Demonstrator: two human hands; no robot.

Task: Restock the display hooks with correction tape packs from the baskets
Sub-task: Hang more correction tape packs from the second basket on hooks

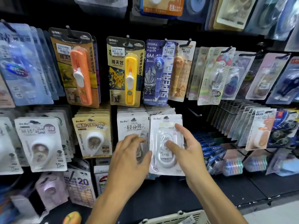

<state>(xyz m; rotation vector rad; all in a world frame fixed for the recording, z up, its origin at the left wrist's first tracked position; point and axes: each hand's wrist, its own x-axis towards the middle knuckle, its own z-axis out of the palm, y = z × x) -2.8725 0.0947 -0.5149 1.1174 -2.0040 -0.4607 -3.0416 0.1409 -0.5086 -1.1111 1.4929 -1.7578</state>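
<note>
My right hand (186, 149) holds a white correction tape pack (163, 165) by its right side, thumb on the clear blister, fingers behind it. The pack is upright in front of the lower row of the display. My left hand (129, 159) sits just left of it, fingers spread and loosely curved over a hanging stack of the same white packs (132, 125); its thumb touches the held pack's left edge. A bare black hook (194, 112) sticks out to the right of that stack. The rim of a pale basket (176, 218) shows at the bottom edge.
Black pegboard rows carry many hanging packs: orange (80, 75) and yellow (129, 78) clip pushers above, beige tape packs (93, 136) to the left, more packs to the right. Trays of small rolls (233, 165) lie low on the right shelf.
</note>
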